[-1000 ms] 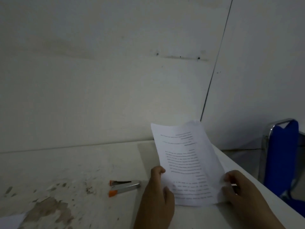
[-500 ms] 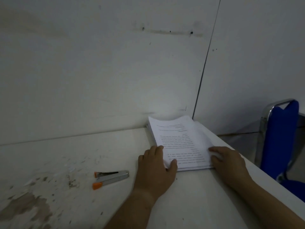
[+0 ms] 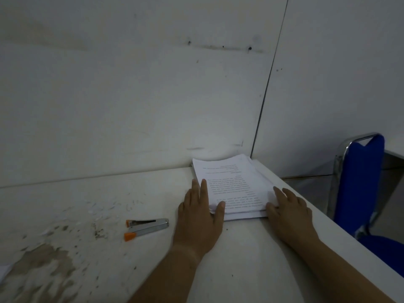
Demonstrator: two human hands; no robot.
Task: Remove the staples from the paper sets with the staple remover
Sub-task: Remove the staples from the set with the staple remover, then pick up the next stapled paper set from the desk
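Observation:
A stack of printed paper sets (image 3: 231, 184) lies flat in the table's far right corner against the wall. My left hand (image 3: 201, 213) rests on the stack's left edge with straight fingers, the thumb lying on the near corner of the top sheet. My right hand (image 3: 286, 208) touches the stack's right near corner, fingers spread and fairly straight. A silver staple remover with orange tips (image 3: 146, 228) lies on the table to the left of my left hand, untouched.
The white table (image 3: 109, 193) has a worn, stained patch at the near left. A white sheet corner (image 3: 3, 272) shows at the left edge. A blue chair with a metal frame (image 3: 358, 182) stands right of the table. Walls close the back.
The paper set that both hands held up has been laid down on the stack. My hands now lie flat against the stack's sides. The camera has tilted slightly.

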